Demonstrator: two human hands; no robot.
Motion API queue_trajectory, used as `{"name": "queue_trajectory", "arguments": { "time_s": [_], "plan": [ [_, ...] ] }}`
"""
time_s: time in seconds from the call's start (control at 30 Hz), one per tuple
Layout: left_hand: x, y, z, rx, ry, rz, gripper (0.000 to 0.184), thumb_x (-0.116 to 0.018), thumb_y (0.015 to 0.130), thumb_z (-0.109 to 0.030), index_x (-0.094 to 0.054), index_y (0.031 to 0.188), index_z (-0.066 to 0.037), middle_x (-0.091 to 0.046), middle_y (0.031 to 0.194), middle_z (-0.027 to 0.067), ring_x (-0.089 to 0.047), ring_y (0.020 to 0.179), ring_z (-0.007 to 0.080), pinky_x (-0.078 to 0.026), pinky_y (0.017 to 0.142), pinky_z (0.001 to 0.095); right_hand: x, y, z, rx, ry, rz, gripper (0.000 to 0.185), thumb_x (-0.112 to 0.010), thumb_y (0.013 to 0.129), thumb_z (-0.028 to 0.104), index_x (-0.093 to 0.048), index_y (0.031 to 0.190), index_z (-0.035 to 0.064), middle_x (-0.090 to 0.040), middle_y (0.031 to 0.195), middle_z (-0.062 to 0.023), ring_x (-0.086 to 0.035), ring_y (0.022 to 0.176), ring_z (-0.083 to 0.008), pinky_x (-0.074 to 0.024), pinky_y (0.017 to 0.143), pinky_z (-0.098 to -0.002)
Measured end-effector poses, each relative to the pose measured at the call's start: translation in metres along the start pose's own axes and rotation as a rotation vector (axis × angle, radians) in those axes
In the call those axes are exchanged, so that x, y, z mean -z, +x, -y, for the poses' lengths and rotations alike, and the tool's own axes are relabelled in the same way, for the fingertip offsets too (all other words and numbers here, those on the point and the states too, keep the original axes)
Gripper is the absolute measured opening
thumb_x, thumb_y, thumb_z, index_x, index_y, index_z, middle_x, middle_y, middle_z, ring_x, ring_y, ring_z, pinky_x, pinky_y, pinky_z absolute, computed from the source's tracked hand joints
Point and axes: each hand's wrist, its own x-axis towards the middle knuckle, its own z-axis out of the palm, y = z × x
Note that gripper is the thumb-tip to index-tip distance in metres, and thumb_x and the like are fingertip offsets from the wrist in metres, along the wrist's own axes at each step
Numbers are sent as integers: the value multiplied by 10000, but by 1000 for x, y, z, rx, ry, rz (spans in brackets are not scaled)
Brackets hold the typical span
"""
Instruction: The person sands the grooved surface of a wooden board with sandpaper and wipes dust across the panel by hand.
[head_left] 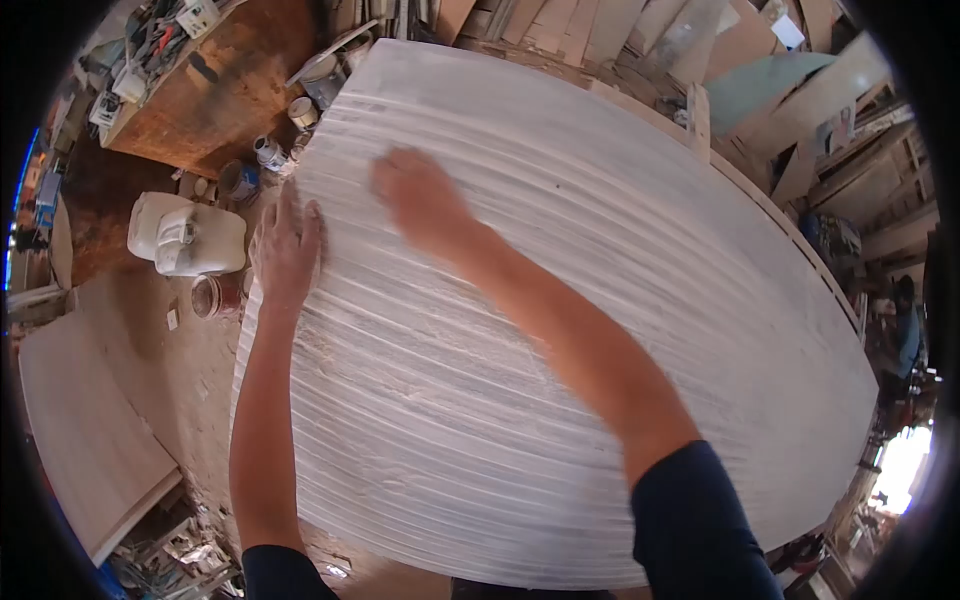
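Observation:
A large pale panel with a ridged, dusty, whitish surface spreads out in front of me. My left hand lies at its left edge, dusted white, with the fingers stretched out. My right hand is on the upper left part of the panel, blurred by motion. Its fingers look curled down toward the surface, and whatever they may hold is hidden beneath them.
Left of the panel stand a whitish plastic jerrycan, a reddish jar and several cans on the dusty floor. A wooden cabinet carries tools. Wood offcuts lie behind; a flat board is at lower left.

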Motion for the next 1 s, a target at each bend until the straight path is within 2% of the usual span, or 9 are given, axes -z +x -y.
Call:
{"name": "queue_trajectory", "arguments": {
  "time_s": [0.13, 0.27, 0.37, 0.47, 0.57, 0.7, 0.8, 0.9, 1.0],
  "plan": [
    [-2, -1, 2, 17, -70, 9, 568, -479, 985, -467, -444, 1472, -178, -554, 1334, 231, -534, 1213, 420, -402, 1018, 514, 155, -156, -37, -146, 31, 68, 71, -601, 932, 53, -610, 1001, 41, -563, 888, -102, -549, 830, -260, -456, 714, -390],
    [-6, 2, -5, 60, -3, -5, 573, -467, 991, -474, -425, 1483, -184, -556, 1317, 236, -546, 1197, 417, -430, 991, 502, 289, -272, -61, -140, -156, 83, 278, -769, 760, -80, -604, 956, 28, -606, 851, -132, -564, 668, -289, -462, 632, -395],
    [-9, 3, 0, 62, 18, -15, 574, -464, 995, -474, -419, 1487, -182, -547, 1332, 235, -548, 1195, 420, -426, 998, 505, 271, -262, -66, -54, -196, 86, 255, -752, 773, -73, -607, 960, 22, -593, 824, -124, -557, 681, -291, -463, 628, -399],
    [-6, 4, 2, 58, -56, 58, 593, -463, 996, -483, -398, 1501, -180, -514, 1382, 236, -513, 1244, 417, -396, 1043, 488, 164, -179, -53, -122, 61, 32, 112, -632, 899, 49, -627, 1010, 34, -585, 965, -121, -555, 994, -289, -444, 899, -414],
    [-18, 2, 22, -42, -32, -13, 615, -461, 997, -495, -371, 1518, -181, -496, 1408, 227, -461, 1300, 407, -368, 1075, 468, 62, -73, -27, 22, -36, 3, 129, -578, 892, 42, -634, 1007, 30, -626, 1041, -142, -568, 1063, -300, -452, 976, -442],
    [-12, -22, -1, 19, 213, 31, 645, -413, 1005, -529, -351, 1531, -162, -333, 1562, 182, -281, 1443, 387, -205, 1174, 503, 90, -82, -22, -75, 25, 162, 150, -560, 917, 49, -638, 1045, 36, -624, 1047, -148, -570, 1061, -291, -462, 972, -444],
    [-6, -42, -26, 35, 202, 66, 651, -394, 1007, -542, -348, 1533, -162, -253, 1609, 149, -196, 1487, 369, -118, 1197, 532, 200, -211, -59, -154, 22, 76, 110, -606, 919, 78, -625, 1024, 52, -601, 1009, -146, -560, 1039, -310, -467, 914, -454],
    [0, -64, -59, 36, 166, 70, 646, -402, 1009, -532, -345, 1536, -163, -249, 1614, 132, -180, 1494, 362, -109, 1199, 549, 314, -307, -77, -212, -127, 125, 103, -688, 854, 21, -595, 893, 44, -568, 815, -116, -559, 777, -319, -468, 718, -431],
    [-10, -79, -105, 5, 221, 77, 635, -408, 1012, -514, -351, 1531, -153, -259, 1609, 132, -187, 1492, 363, -110, 1197, 562, 316, -315, -85, -197, -155, 169, 86, -666, 866, 28, -593, 910, 38, -566, 853, -132, -561, 825, -330, -463, 768, -444]
  ]
}}
